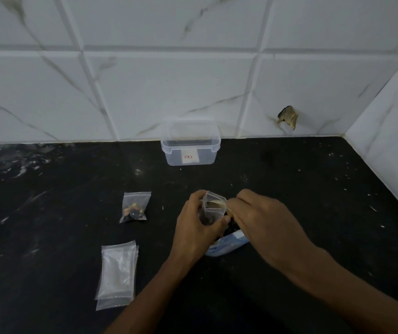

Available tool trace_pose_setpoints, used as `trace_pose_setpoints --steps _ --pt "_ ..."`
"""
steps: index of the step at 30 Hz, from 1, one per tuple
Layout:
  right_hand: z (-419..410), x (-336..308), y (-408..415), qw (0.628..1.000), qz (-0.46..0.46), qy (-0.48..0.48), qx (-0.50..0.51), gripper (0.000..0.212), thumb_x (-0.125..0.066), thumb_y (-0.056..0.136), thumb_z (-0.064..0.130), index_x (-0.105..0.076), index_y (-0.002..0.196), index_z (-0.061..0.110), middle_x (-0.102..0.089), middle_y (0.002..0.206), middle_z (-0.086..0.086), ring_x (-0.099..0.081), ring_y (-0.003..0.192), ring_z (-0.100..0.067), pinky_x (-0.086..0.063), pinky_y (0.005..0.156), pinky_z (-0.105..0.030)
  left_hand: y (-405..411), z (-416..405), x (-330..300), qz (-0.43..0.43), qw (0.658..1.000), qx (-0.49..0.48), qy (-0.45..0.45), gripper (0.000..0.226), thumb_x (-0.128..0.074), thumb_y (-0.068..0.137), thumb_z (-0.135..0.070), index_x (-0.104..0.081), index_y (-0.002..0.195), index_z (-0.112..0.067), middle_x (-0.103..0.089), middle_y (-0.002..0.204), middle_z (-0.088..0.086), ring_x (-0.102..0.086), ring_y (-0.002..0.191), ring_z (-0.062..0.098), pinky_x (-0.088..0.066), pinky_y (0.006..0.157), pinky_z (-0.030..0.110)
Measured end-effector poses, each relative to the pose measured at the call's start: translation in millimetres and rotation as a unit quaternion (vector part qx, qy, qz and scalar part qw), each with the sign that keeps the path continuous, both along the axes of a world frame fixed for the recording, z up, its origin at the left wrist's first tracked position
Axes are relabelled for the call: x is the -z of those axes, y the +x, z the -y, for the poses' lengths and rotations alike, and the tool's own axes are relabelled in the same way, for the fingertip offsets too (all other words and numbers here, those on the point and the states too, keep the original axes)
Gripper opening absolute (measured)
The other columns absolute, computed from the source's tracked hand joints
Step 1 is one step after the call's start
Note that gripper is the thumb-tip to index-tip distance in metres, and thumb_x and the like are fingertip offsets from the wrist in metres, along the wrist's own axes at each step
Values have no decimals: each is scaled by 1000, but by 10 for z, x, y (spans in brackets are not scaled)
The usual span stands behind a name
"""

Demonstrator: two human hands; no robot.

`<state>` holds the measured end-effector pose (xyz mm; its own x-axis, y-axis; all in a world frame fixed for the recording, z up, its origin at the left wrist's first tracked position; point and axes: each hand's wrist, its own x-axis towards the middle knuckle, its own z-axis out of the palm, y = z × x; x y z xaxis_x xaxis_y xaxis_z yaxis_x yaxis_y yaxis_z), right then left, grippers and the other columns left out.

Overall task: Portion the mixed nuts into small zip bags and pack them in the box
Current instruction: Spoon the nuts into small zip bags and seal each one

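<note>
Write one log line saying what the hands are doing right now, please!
step: filling small zip bag | left hand: holds bag open | right hand: drops nuts in | done: filled bag on counter | box: holds no bags

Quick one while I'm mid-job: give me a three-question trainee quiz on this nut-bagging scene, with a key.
1. True or false: the clear plastic box by the wall already holds a filled bag.
2. Which hand holds the open zip bag upright? A) left hand B) right hand
3. Fill in: the filled zip bag lies on the counter, to the ____ of the hands.

Key
1. False: no bag shows inside the box.
2. A; the right hand's fingers are at the bag's mouth.
3. Left. The stack of empty zip bags lies nearer the camera.
</note>
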<state>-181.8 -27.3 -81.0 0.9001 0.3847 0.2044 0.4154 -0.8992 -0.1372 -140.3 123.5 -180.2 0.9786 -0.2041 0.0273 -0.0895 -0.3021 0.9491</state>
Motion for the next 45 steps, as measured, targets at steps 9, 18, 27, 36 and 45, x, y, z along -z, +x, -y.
trace_pose_setpoints --steps 9,18,27,36,45 --pt "404 -34 155 957 -19 223 185 11 -63 88 8 -72 86 13 -64 72 6 -62 61 -6 -55 59 -25 46 -249 -59 -39 998 -14 -54 52 -78 80 -21 -46 114 -45 -63 114 -14 -61 103 -5 -53 76 14" --pt "376 825 207 944 -153 142 257 12 -57 93 13 -67 89 20 -63 82 5 -59 72 -3 -53 68 -22 -54 -284 -22 -30 998 -38 -49 52 -79 80 -17 -48 114 -42 -65 107 -15 -63 97 -8 -52 76 13" --pt "164 965 289 923 -193 219 251 14 -58 93 9 -71 94 14 -68 84 2 -65 71 -6 -58 68 -28 -58 -276 -11 -35 998 -32 -39 54 -79 80 -19 -46 113 -45 -63 108 -16 -62 98 -9 -51 75 11" --pt "216 918 435 842 -321 302 309 14 -56 95 11 -66 105 10 -65 82 -4 -67 68 -9 -52 52 -15 -49 -266 -24 -42 998 -31 -40 53 -80 79 -19 -47 113 -45 -64 107 -16 -62 98 -9 -53 75 13" --pt "546 687 347 757 -364 427 337 11 -60 92 7 -69 98 8 -69 91 -16 -67 75 -18 -52 57 -21 -46 -311 -20 -51 998 -17 -33 54 -81 78 -27 -46 113 -48 -63 110 -16 -60 100 -10 -51 76 11"
